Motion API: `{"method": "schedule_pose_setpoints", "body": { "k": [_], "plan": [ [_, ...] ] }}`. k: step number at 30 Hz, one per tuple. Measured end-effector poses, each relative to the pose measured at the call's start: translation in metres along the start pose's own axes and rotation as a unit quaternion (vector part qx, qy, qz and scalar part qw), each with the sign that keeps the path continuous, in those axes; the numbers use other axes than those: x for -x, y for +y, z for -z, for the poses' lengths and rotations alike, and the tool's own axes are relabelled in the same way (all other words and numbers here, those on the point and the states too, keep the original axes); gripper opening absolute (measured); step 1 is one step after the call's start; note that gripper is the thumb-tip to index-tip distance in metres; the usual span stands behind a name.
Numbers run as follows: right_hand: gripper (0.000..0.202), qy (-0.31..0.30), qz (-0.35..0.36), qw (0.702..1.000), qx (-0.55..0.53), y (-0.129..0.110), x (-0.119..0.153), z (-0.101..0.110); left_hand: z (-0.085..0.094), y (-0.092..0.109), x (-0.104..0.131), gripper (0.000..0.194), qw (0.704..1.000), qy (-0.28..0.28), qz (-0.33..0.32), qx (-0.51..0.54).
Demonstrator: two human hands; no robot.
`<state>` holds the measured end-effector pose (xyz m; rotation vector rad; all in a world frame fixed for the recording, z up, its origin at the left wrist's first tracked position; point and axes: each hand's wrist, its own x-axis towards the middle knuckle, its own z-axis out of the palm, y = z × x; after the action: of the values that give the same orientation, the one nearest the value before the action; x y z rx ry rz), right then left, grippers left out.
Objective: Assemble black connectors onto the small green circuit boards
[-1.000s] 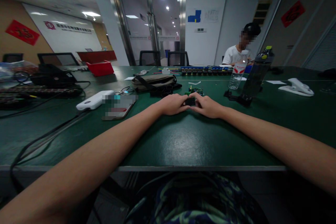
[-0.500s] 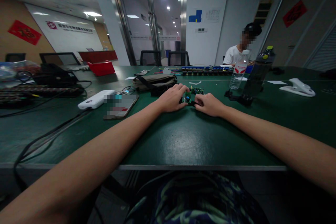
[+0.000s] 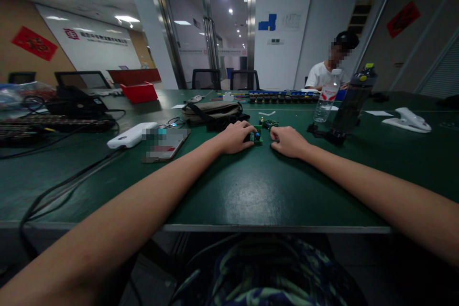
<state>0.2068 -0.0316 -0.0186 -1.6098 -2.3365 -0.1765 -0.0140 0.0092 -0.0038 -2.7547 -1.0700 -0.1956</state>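
Your left grip (image 3: 236, 137) holds the circuit board (image 3: 257, 137) edgewise, presumably to steady it. Right grip (image 3: 289, 142) curled narrow; contents indeterminable.

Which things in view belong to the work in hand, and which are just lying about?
Likely in use:
small green circuit board with blue part, at the left hand
loose green circuit parts, near the right hand

Apparently lying about:
open red bin
rounded white plastic device
clear plastic bottle

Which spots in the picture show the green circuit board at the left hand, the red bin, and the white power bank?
Green circuit board (image 3: 256, 137): head view, its face.
Red bin (image 3: 139, 93): head view, front wall.
White power bank (image 3: 133, 136): head view, top.
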Motion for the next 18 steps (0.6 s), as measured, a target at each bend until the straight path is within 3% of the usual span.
{"method": "schedule_pose_setpoints", "body": {
  "k": [10, 14, 18],
  "plan": [
    [0.018, -0.033, -0.072, 0.997, 0.024, 0.0054, -0.0009, -0.0026, -0.0058, -0.0034, -0.004, 0.041, 0.992, 0.046, -0.082, 0.086],
    [0.025, 0.0, -0.063, 0.998, -0.005, 0.0059, -0.0011, -0.0034, -0.0058, -0.0034, -0.0037, 0.053, 0.995, 0.044, -0.047, 0.072],
    [0.029, 0.055, 0.004, 0.997, -0.051, 0.0042, -0.002, -0.0046, -0.0051, -0.0055, -0.0025, 0.053, 0.999, 0.012, -0.002, 0.037]
  ]
}}
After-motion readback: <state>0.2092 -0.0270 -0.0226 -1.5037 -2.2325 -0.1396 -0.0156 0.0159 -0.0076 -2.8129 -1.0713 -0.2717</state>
